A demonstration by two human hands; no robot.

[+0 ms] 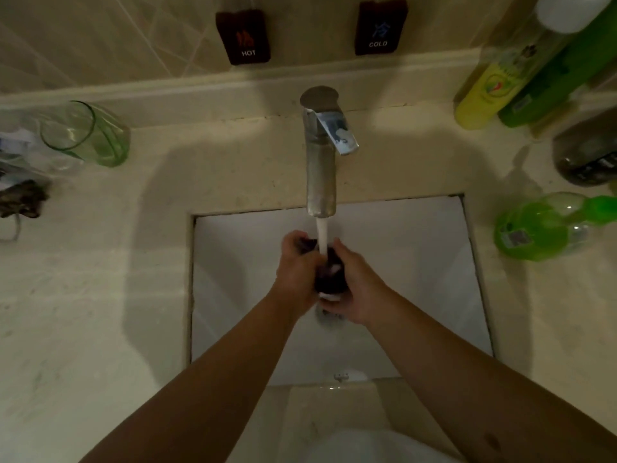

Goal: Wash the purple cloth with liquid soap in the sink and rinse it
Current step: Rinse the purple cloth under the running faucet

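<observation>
A dark purple cloth (330, 274), bunched up and wet with a bit of white foam at its lower end, sits between my two hands over the white sink (417, 262). My left hand (295, 269) grips its left side and my right hand (355, 285) grips its right side. Water runs from the metal faucet (320, 162) straight onto the cloth. A clear bottle of green liquid soap (547, 227) lies on its side on the counter to the right of the sink.
A green glass (88, 133) stands on the counter at the back left, beside clear plastic wrapping. Yellow and green bottles (500, 85) and a dark jar (587, 155) crowd the back right corner. HOT and COLD signs hang on the wall.
</observation>
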